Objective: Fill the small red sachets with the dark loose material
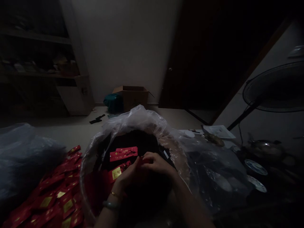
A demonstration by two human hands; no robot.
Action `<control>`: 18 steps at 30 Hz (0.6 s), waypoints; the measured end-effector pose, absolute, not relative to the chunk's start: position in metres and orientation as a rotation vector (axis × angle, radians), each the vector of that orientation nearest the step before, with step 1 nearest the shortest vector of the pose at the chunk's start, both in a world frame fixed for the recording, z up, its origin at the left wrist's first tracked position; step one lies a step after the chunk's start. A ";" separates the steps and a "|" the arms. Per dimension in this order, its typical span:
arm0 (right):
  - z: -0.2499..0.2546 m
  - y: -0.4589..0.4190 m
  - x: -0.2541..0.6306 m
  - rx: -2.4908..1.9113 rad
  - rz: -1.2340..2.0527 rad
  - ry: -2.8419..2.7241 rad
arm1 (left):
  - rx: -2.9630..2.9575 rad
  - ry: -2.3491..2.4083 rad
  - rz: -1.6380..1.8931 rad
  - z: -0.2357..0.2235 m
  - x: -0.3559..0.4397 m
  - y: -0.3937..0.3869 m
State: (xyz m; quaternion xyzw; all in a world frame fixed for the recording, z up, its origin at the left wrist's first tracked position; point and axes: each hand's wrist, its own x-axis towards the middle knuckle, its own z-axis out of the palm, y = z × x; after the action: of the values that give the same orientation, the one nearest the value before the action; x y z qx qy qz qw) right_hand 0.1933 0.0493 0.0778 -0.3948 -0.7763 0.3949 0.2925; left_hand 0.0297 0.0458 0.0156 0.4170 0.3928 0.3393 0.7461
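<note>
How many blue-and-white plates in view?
2: one plate right of the plastic bag, a second plate just below it. Others may hide in the shadow.

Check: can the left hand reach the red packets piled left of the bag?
Probably yes: the left hand sits inside the clear plastic bag; only the bag's rim seems to lie between it and the pile of red packets.

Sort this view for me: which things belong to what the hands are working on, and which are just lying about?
Working with: left hand, right hand, red envelopes in the clear plastic bag, red envelope pile.

Lying about: cardboard box, teal bundle, standing fan, papers, blue-and-white plates.
</note>
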 end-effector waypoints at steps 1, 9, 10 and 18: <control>0.079 0.049 0.195 -1.027 1.063 -2.098 | 0.908 0.865 0.714 0.012 0.029 0.046; 0.091 0.037 0.198 -0.987 0.789 -2.358 | 1.185 0.964 0.804 -0.018 0.020 0.059; 0.091 0.037 0.197 -1.015 0.748 -2.365 | 1.197 0.977 0.804 -0.020 0.020 0.060; 0.094 0.035 0.193 -0.887 0.491 -2.196 | 1.186 1.016 0.919 -0.029 0.014 0.064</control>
State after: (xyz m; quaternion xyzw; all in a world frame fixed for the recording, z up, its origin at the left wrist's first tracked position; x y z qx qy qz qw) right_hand 0.1925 0.0346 0.0945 -0.3429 -0.8493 0.1899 0.3536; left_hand 0.0145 0.0639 -0.0294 0.5150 0.4415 0.3991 0.6169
